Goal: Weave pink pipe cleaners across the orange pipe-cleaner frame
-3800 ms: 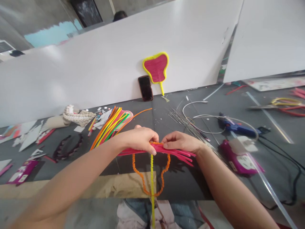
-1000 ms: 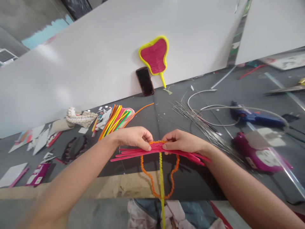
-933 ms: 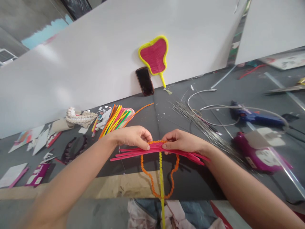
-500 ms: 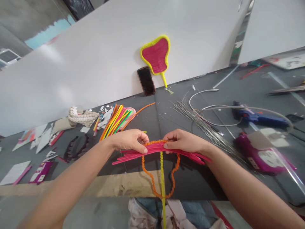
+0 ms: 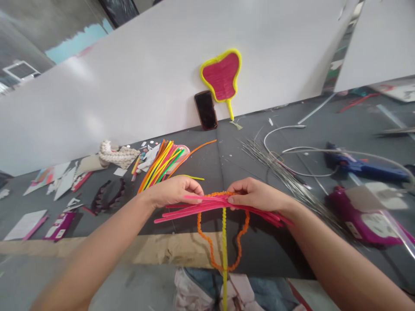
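Several pink pipe cleaners (image 5: 184,210) lie crosswise over the top of a twisted orange pipe-cleaner outline (image 5: 210,246). A twisted yellow pipe-cleaner stem (image 5: 224,246) runs down through its middle and past the table edge. My left hand (image 5: 178,190) is closed, thumb and fingers pinching the pink strands and the top of the orange outline on the left. One pink end crosses over its thumb. On the other side, my right hand (image 5: 253,193) pinches the same bundle near the stem, and pink ends pass under that wrist. The fingertips are partly hidden.
Behind my left hand lies a bundle of coloured pipe cleaners (image 5: 162,164). A finished pink-and-yellow fan (image 5: 222,75) and a phone (image 5: 205,110) lean on the white board. To the right are thin wires (image 5: 275,162), a blue glue gun (image 5: 363,166) and a magenta power strip (image 5: 346,216).
The end of one pink strand now lies across my left thumb, separated from the others. Both hands stay at the bundle. The whole view has shifted slightly.
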Motion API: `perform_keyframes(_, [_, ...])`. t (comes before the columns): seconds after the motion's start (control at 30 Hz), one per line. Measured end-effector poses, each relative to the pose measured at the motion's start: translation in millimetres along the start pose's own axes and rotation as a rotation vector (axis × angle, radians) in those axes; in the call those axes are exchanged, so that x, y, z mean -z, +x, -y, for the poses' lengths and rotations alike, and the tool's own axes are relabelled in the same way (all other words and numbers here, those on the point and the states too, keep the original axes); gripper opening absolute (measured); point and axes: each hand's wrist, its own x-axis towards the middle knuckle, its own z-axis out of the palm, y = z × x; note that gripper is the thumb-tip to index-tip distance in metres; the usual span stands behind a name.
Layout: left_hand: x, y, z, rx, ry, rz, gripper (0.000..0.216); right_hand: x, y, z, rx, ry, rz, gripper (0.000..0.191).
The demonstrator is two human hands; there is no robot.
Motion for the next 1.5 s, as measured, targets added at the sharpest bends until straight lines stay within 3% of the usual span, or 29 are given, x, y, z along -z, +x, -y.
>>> perform_keyframes(0.43, [-3.1, 5.3, 1.2, -0.062, 0.078, -0.02, 0.028, 0.4, -0.1, 0.0, -0.006, -0.058, -0.01, 0.028])
perform_keyframes(0.93, [-0.2, 16.8, 13.0, -0.035, -0.183, 0.054, 0.031, 0.4, -1.8, 2.1, 0.064, -0.105, 0.015, 0.026])
perform_keyframes(1.2, [-2.7, -1.0, 20.9, -0.05, -0.128, -0.047, 0.03, -0.7, -2.5, -0.3, 0.03, -0.08, 0.013, 0.03])
perform_keyframes(1.5, [-20.4, -14.2, 17.9, -0.04, -0.005, -0.177, 0.03, -4.3, -3.0, 1.5, -0.016, -0.127, -0.023, 0.033])
